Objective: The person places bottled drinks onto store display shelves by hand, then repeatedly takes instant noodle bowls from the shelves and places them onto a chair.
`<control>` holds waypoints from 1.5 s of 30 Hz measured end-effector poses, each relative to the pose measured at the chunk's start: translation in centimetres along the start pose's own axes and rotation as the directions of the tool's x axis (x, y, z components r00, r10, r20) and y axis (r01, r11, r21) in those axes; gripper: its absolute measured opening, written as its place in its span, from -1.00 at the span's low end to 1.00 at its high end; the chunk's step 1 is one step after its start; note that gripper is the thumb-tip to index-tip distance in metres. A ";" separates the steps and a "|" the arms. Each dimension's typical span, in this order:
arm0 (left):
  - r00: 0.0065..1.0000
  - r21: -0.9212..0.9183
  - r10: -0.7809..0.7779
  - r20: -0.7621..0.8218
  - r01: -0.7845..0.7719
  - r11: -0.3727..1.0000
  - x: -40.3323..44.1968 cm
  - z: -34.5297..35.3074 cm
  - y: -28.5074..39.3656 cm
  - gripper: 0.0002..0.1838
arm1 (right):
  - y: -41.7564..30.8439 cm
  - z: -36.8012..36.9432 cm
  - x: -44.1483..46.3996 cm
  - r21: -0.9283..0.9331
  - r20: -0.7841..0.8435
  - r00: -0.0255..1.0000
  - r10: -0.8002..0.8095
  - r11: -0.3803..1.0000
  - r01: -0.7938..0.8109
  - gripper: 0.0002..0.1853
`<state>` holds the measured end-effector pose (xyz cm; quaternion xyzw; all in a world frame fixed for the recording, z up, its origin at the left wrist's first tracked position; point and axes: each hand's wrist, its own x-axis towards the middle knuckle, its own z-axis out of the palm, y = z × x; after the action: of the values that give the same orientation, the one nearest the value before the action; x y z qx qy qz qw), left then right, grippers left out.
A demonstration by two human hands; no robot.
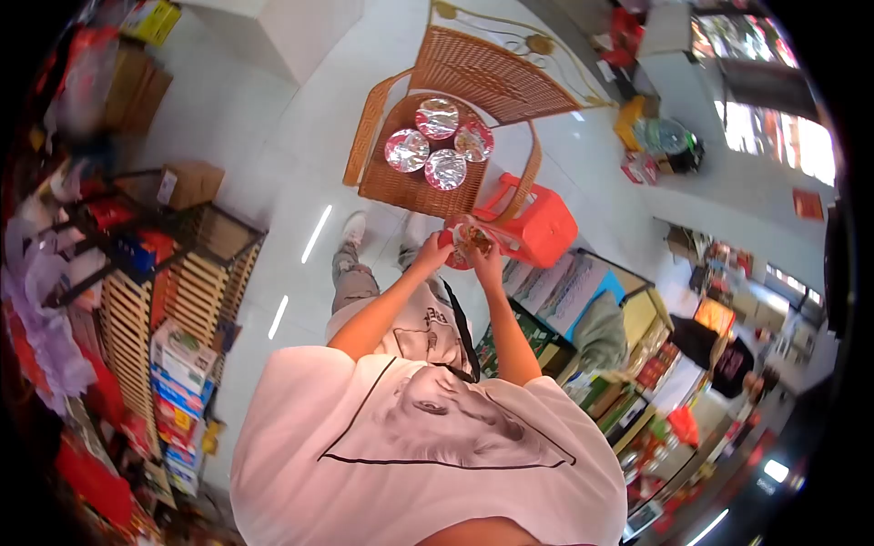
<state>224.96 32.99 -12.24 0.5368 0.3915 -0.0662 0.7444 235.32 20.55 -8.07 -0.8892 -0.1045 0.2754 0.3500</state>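
Observation:
Both hands meet in front of me at a red instant noodle bowl (457, 260), just past my knees and before a wicker chair (391, 187). Fingers of my left hand (435, 251) are closed on the bowl's left side. My right hand (487, 258) is closed at its right edge, by a small brown and green patch (473, 239) that may be a packet or food; it is too small to tell. On the chair seat stand several similar bowls with shiny silver tops, among them a near bowl (446, 170) and a far bowl (437, 118).
A red plastic stool (546, 223) stands right of the chair. Slatted wooden racks (127, 337) and stacked boxes (180, 400) line the left side. On the right are shelves of goods (651, 373), a water bottle (663, 136) and a person in dark clothes (728, 364).

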 end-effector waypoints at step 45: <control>0.247 -0.278 -0.237 -0.940 -0.147 0.949 -20.1 -5.7 -11.2 -0.54 | -1.3 3.9 17.2 -0.360 0.704 0.706 -0.078 0.818 0.449 -0.61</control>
<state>202.47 26.76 -8.15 0.3281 0.7853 0.3175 0.4181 247.37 30.22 -16.73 -0.7663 -0.4209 0.4787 0.0805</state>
